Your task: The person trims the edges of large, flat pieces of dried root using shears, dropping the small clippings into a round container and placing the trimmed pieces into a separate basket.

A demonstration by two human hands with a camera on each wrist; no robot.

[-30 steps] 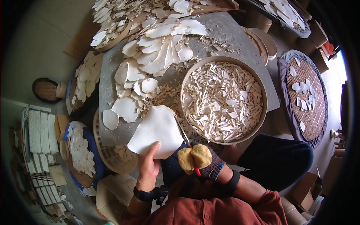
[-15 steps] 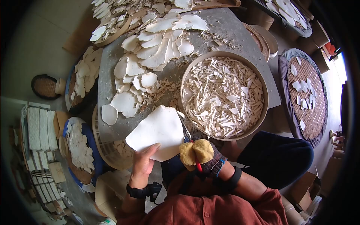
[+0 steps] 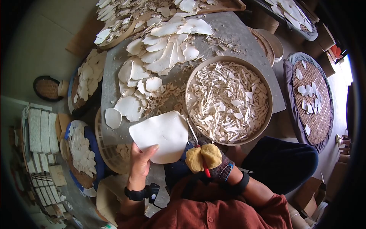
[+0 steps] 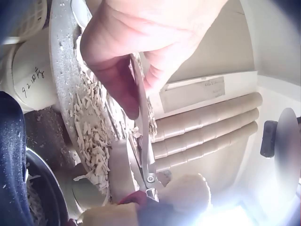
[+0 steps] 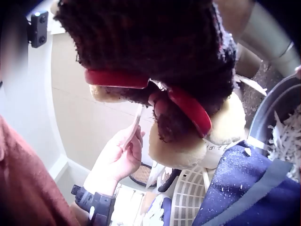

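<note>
The left hand [image 3: 140, 161] pinches a large white sheet [image 3: 162, 135] by its lower edge, thumb on top. The gloved right hand [image 3: 213, 162], with yellow foam pads [image 3: 203, 157] about it, grips red-handled scissors [image 3: 207, 168] whose blades reach up beside the sheet's right edge. In the left wrist view the scissors' pivot [image 4: 150, 179] sits just below the sheet [image 4: 141, 103], seen edge-on between thumb and fingers of the left hand [image 4: 146, 42]. The right wrist view shows dark glove fabric [image 5: 150, 42] over the red handles [image 5: 190, 110].
A round tray [image 3: 190, 82] full of white strips stands on the grey table [image 3: 232, 28]. Overlapping white pieces [image 3: 164, 49] and crumbs lie left of it. Woven trays [image 3: 318, 110] stand beyond the table's sides; a dark-clothed knee [image 3: 282, 164] is at the lower right.
The white sheet has turned in the left hand, its top edge now flatter. The left hand has shifted slightly left, and the right hand with the scissors slightly right.
</note>
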